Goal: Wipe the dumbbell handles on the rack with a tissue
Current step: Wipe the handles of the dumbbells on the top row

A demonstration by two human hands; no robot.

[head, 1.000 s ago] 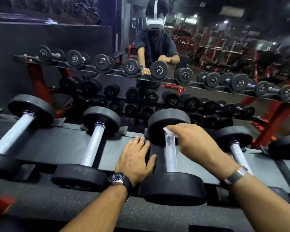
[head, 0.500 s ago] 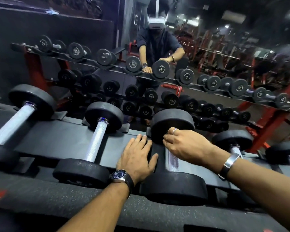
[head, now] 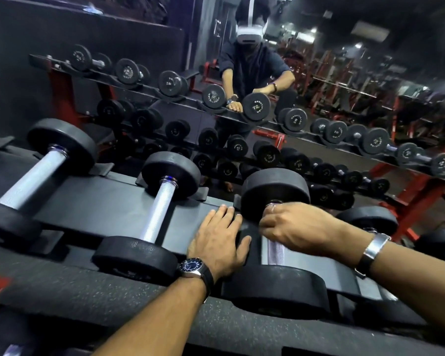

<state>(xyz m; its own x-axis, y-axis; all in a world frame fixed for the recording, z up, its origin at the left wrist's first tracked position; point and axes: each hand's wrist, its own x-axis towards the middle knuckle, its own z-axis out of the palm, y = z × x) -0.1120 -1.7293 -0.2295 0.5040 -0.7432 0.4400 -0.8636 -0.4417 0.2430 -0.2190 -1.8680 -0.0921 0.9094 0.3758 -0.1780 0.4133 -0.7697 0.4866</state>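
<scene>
Black dumbbells with silver handles lie side by side on the dark rack (head: 108,209). My right hand (head: 296,227) is curled round the upper part of the handle (head: 275,253) of the third dumbbell (head: 275,286); the tissue is hidden under the fingers. My left hand (head: 219,242) rests flat on the rack just left of that handle, fingers straight, thumb toward the handle. The dumbbell to the left (head: 162,204) shows a bare silver handle.
A further dumbbell (head: 36,173) lies at far left, and others (head: 368,219) to the right behind my right forearm. A wall mirror (head: 319,111) behind the rack reflects a person, more rows of dumbbells and red gym frames.
My right hand came down from the top of the handle, where a white tissue showed, and closed round the handle, sliding a little toward me. My left hand stayed put.
</scene>
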